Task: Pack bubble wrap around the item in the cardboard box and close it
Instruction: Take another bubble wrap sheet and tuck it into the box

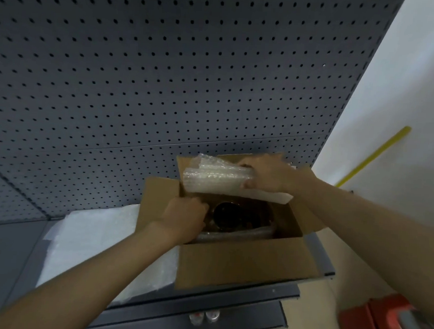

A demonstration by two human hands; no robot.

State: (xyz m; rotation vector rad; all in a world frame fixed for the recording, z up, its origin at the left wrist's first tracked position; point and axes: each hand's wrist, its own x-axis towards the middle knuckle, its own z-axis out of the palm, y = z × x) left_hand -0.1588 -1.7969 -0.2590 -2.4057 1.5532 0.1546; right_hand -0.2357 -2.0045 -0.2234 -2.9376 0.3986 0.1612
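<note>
Right hand (266, 173) grips bubble wrap (215, 175) above the cardboard box (242, 266); left hand (183, 220) seemingly curled inside

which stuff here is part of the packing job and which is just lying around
Job: box, dark item inside it, bubble wrap roll in right hand, left hand at box edge, spare wrap sheets.

Lying about: red crate, yellow strip, two bottle caps.

Dark round item (226, 214) in cardboard box (245, 265): shaded, identity unreadable; its left edge hidden behind left hand (184, 217). Left fingertips out of sight inside box. Right hand (266, 174) blurred, covers one end of bubble wrap (215, 175). Both forearms cut by frame edges. Two small bottle caps (204, 317) below shelf, too small to read.
</note>
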